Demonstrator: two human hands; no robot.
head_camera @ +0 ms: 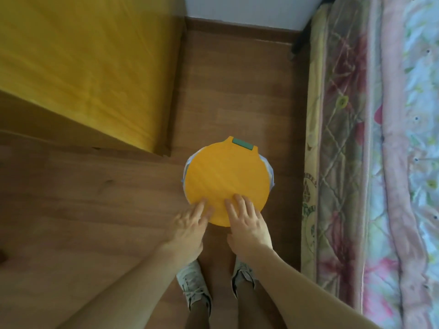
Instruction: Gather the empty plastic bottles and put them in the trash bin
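On the wooden floor (118, 186), seen from the head camera, a round trash bin (270, 176) is standing between a yellow cabinet and a bed. Its flat yellow lid (225, 179) is lying shut over the top, so nothing inside is showing. A little green tab (242, 144) is sitting at the far edge of the lid, and a thin white bag edge (185, 167) is peeking out around the rim. The left hand (190, 224) is reaching down with its fingers spread wide and flat, and its fingertips are touching the near left edge of the lid. It is a bit blurry. The right hand (247, 222) is also open and flat, with its fingers resting on the near part of the lid. Neither hand is holding anything. No plastic bottles are showing anywhere in this view. Both bare arms are stretching down from the bottom of the picture. Two grey shoes (193, 283) are standing on the floor just behind the bin, under the arms. The yellow cabinet (83, 62) is filling the upper left. The bed on the right is wearing a flowery quilt (380, 162) in pink and pale blue. A white wall (249, 10) is showing at the top, past the floor.
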